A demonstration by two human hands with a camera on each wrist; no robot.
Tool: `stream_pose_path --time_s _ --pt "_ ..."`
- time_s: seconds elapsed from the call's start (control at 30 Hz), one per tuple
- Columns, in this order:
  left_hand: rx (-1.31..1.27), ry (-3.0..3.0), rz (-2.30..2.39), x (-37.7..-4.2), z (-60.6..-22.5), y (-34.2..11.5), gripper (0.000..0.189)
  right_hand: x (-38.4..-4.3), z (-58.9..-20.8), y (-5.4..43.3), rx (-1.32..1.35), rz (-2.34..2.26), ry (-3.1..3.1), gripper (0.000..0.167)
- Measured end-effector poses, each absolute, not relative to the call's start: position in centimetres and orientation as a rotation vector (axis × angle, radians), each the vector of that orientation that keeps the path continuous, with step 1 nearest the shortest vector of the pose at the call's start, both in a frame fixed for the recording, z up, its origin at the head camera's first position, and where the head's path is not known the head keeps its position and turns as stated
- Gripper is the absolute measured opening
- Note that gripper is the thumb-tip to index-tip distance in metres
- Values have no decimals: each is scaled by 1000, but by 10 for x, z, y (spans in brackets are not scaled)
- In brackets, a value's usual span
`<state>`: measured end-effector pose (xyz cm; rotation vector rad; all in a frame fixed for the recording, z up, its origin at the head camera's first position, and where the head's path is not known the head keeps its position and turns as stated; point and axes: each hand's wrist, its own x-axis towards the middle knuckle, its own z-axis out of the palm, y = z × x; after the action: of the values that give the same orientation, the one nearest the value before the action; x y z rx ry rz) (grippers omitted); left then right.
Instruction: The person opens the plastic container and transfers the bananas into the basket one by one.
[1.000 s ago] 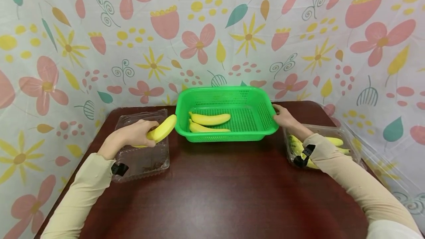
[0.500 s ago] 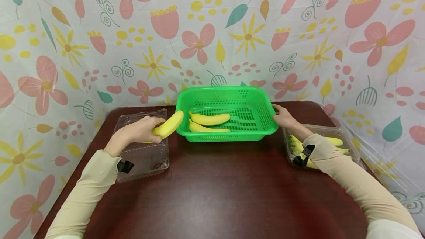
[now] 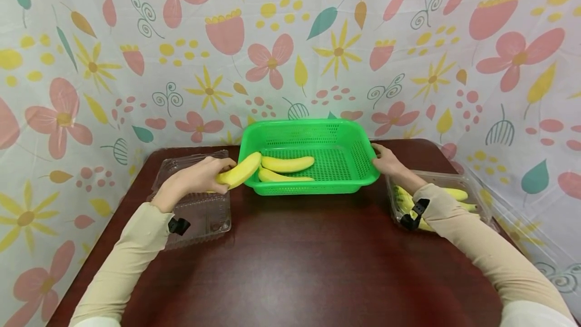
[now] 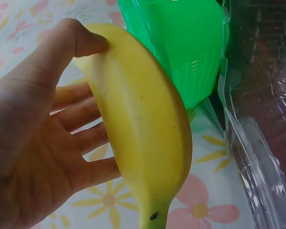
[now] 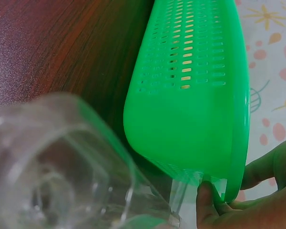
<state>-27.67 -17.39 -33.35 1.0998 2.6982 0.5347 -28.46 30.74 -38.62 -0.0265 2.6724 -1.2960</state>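
My left hand (image 3: 199, 174) holds a yellow banana (image 3: 245, 170), its tip overlapping the left rim of a green perforated basket in the head view. In the left wrist view the thumb presses the near side of the banana (image 4: 143, 109) and the fingers lie behind it. Two more bananas, an upper one (image 3: 290, 164) and a lower one (image 3: 283, 178), lie in the left part of the green basket (image 3: 313, 185). My right hand (image 3: 387, 159) grips the basket's right end; the right wrist view shows thumb and fingers (image 5: 260, 169) around its rim.
Under my left forearm sits a clear plastic container (image 3: 204, 221). Another clear container (image 3: 467, 178), partly behind my right arm, holds several bananas (image 3: 455, 194). The dark wooden table (image 3: 290, 261) meets a flowered curtain (image 3: 338, 79) behind the basket.
My left hand has moved right with the banana, bringing its tip from beside the basket to over the left rim. The right hand stays on the basket's right end.
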Motion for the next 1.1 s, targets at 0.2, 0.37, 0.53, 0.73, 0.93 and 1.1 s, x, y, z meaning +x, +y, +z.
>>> stream_pose_path --time_s 0.2,0.37,0.53,0.73,0.93,1.1 --pt "1158 2682 564 -280 -334 -167 45 -285 -387 307 -24 -1290 2670 66" --pt "1165 2674 560 -283 -335 -161 44 -285 -387 308 -22 -1296 2666 65" --pt "1229 2679 533 -286 -336 -155 42 -285 -387 307 -22 -1293 2671 66" --pt "1236 2670 506 -288 -336 -149 45 -285 -387 307 -32 -1299 2670 66" --pt "1220 2668 489 -288 -335 -146 47 -285 -387 307 -33 -1301 2672 66" --pt "1235 2675 466 -290 -333 -141 47 -285 -387 307 -29 -1296 2673 66"
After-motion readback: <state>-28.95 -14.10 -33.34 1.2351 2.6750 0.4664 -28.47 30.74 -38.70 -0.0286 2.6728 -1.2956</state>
